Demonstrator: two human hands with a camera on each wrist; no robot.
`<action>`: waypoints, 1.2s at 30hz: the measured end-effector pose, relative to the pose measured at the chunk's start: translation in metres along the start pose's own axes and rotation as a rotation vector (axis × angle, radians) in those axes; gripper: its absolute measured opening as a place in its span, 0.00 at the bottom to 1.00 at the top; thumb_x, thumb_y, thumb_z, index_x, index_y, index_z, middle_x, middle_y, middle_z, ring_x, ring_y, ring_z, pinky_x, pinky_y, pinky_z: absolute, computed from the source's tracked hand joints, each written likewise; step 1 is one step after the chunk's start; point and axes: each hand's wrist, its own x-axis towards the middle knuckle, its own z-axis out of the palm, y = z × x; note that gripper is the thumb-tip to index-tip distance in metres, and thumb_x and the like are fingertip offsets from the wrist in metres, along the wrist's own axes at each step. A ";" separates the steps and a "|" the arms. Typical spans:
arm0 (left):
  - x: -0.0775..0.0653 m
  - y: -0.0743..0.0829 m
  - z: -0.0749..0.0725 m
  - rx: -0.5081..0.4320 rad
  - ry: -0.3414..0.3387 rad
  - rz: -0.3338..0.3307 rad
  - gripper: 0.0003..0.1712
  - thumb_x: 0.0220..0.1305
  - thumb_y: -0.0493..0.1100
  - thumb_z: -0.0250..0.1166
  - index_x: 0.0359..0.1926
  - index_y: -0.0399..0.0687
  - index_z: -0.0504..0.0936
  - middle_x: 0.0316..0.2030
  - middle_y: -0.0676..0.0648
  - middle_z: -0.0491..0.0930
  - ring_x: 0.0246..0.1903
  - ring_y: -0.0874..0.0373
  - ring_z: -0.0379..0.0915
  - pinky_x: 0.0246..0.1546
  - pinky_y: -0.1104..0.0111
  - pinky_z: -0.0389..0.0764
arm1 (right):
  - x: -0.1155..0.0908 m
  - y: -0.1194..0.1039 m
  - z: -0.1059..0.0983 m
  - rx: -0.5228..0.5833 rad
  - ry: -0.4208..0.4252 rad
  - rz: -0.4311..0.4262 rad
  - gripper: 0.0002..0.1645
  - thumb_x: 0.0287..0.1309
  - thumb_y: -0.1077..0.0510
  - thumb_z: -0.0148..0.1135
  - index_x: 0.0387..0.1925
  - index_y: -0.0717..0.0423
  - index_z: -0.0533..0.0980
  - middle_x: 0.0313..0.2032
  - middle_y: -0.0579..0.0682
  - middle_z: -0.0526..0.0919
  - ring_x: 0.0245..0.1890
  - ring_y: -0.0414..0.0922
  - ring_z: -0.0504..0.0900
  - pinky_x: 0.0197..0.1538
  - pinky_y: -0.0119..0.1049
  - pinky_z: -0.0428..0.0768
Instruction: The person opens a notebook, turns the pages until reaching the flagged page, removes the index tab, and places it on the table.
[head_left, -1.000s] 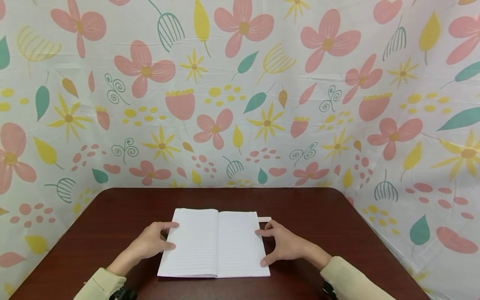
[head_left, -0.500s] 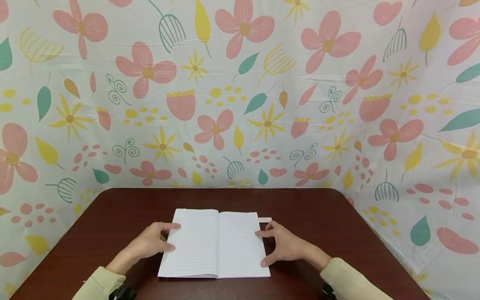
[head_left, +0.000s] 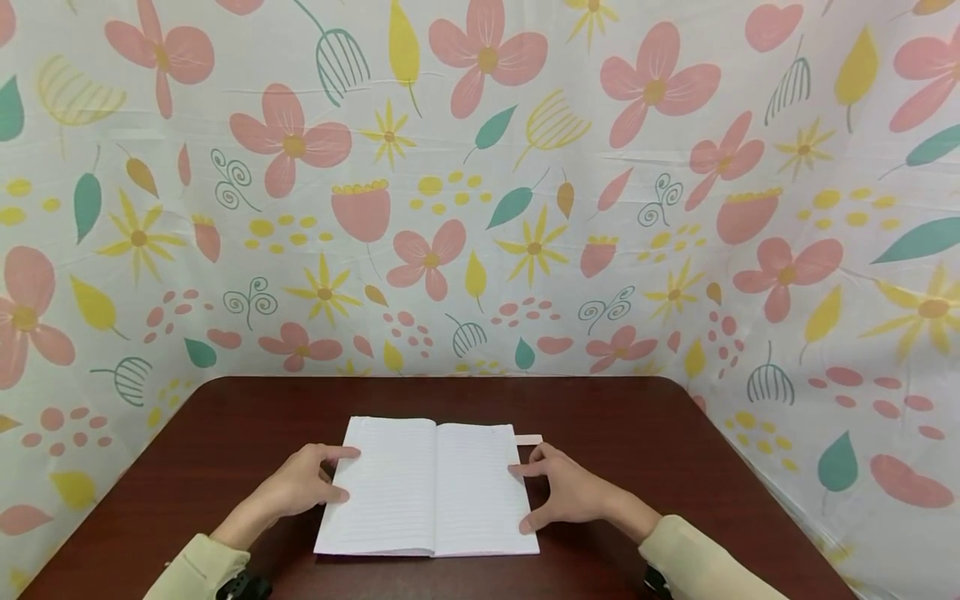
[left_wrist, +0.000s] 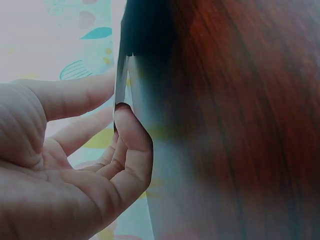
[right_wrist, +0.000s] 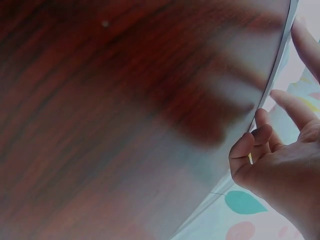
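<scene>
An open notebook [head_left: 480, 492] with lined white pages lies on the dark wooden table. At its left edge is my left hand [head_left: 303, 482], thumb and index finger on the page. The left wrist view shows another finger [left_wrist: 135, 135] curled against the notebook's edge from the table side, so the edge is held between them. My right hand [head_left: 573, 487] holds the right edge, its thumb and index finger spread on the page. In the right wrist view, curled fingers [right_wrist: 243, 150] meet that edge. A pale pink strip [head_left: 528, 439] sticks out beyond the upper right edge.
The reddish-brown table [head_left: 637, 417] has rounded far corners. Behind and around it hangs a white cloth [head_left: 480, 325] printed with pink, yellow and green flowers and leaves. Dark bands [head_left: 243, 586] show at both wrists, below pale sleeves [head_left: 198, 567].
</scene>
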 end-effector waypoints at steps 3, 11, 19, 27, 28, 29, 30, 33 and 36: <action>0.000 -0.001 0.001 -0.001 0.012 -0.012 0.35 0.54 0.26 0.77 0.65 0.37 0.82 0.51 0.38 0.77 0.27 0.52 0.77 0.32 0.60 0.78 | 0.001 -0.001 0.001 -0.007 0.007 -0.006 0.49 0.47 0.44 0.86 0.68 0.60 0.78 0.52 0.51 0.70 0.52 0.50 0.68 0.51 0.44 0.72; 0.000 -0.002 0.001 -0.004 0.024 -0.019 0.35 0.53 0.25 0.78 0.64 0.37 0.83 0.52 0.37 0.77 0.26 0.53 0.75 0.31 0.60 0.77 | 0.002 -0.005 0.005 -0.016 0.027 -0.007 0.46 0.51 0.44 0.84 0.68 0.58 0.79 0.54 0.52 0.70 0.53 0.51 0.68 0.50 0.48 0.73; 0.000 -0.002 0.002 0.003 0.019 -0.012 0.34 0.53 0.25 0.77 0.64 0.37 0.83 0.54 0.35 0.76 0.28 0.53 0.78 0.32 0.60 0.79 | 0.006 -0.011 0.012 -0.083 0.111 0.034 0.56 0.45 0.40 0.86 0.69 0.66 0.75 0.58 0.59 0.72 0.55 0.54 0.71 0.51 0.51 0.76; 0.001 0.000 0.003 0.004 0.040 -0.021 0.34 0.53 0.25 0.78 0.63 0.38 0.84 0.52 0.37 0.77 0.26 0.52 0.77 0.31 0.60 0.78 | 0.011 -0.011 0.011 0.007 0.203 0.014 0.35 0.57 0.50 0.81 0.60 0.66 0.82 0.53 0.57 0.77 0.50 0.53 0.74 0.50 0.47 0.76; 0.001 0.000 0.002 0.003 0.039 -0.020 0.34 0.53 0.25 0.78 0.63 0.38 0.84 0.52 0.37 0.77 0.26 0.52 0.77 0.31 0.60 0.78 | 0.012 -0.010 0.010 0.025 0.221 0.010 0.32 0.58 0.52 0.80 0.59 0.66 0.83 0.52 0.57 0.79 0.48 0.52 0.75 0.48 0.44 0.77; 0.001 0.000 0.003 0.003 0.039 -0.021 0.34 0.53 0.25 0.78 0.63 0.38 0.84 0.52 0.37 0.77 0.26 0.52 0.77 0.31 0.60 0.78 | 0.013 -0.010 0.010 0.043 0.237 0.005 0.29 0.59 0.53 0.79 0.57 0.66 0.83 0.50 0.56 0.81 0.45 0.51 0.76 0.46 0.41 0.77; 0.001 0.000 0.003 0.002 0.039 -0.021 0.34 0.53 0.25 0.77 0.63 0.38 0.84 0.52 0.37 0.77 0.27 0.52 0.77 0.31 0.60 0.78 | 0.014 -0.009 0.009 0.064 0.251 0.002 0.27 0.60 0.54 0.78 0.56 0.65 0.84 0.48 0.54 0.83 0.42 0.49 0.77 0.43 0.39 0.77; 0.001 0.000 0.002 0.000 0.033 -0.015 0.34 0.53 0.25 0.78 0.63 0.37 0.83 0.52 0.37 0.77 0.27 0.52 0.78 0.32 0.60 0.79 | 0.015 -0.009 0.007 0.140 0.271 0.008 0.25 0.61 0.57 0.77 0.56 0.66 0.84 0.41 0.50 0.87 0.37 0.46 0.78 0.36 0.34 0.76; 0.001 -0.001 0.003 0.003 0.036 -0.018 0.34 0.53 0.25 0.78 0.63 0.38 0.84 0.53 0.36 0.77 0.27 0.53 0.78 0.32 0.60 0.79 | 0.014 -0.011 0.005 0.199 0.276 0.017 0.28 0.61 0.59 0.77 0.58 0.70 0.82 0.38 0.48 0.88 0.37 0.45 0.81 0.34 0.33 0.77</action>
